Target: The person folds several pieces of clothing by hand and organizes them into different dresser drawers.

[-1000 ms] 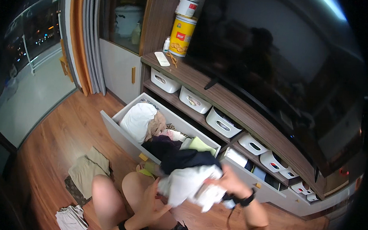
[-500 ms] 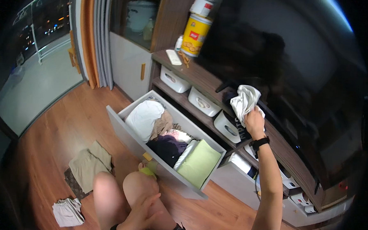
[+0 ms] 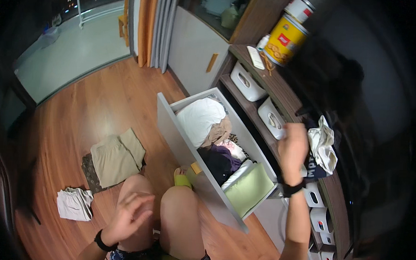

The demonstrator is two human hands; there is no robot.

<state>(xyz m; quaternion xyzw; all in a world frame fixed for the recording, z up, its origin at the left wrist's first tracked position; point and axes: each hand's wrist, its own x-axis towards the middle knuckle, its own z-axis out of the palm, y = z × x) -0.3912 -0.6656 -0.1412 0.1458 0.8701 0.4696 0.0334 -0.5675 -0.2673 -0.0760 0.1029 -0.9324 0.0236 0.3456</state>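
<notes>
A grey drawer (image 3: 167, 123) stands pulled out in front of me, holding a white bundle (image 3: 201, 120), a brown cloth (image 3: 218, 132), dark purple and black clothes (image 3: 216, 163) and a folded light green cloth (image 3: 249, 190). My right hand (image 3: 293, 150), blurred, is raised beyond the drawer's right side; its fingers are too smeared to read. Just right of it, a crumpled white cloth (image 3: 322, 144) lies on the TV cabinet, on dark fabric. My left hand (image 3: 127, 217) hovers by my left knee, fingers spread, holding nothing.
Folded beige trousers (image 3: 116, 158) lie on a dark patterned cloth (image 3: 93, 178) on the wooden floor. Nearby is a folded pale garment (image 3: 75, 204). White boxes (image 3: 247, 83) fill the cabinet shelf; a yellow tin (image 3: 286, 40) stands above, beside the large TV (image 3: 357, 113).
My right hand has let go of the white cloth, which stays on the cabinet, and has drawn back from it. My left hand has lifted off my leg. The view has turned leftward.
</notes>
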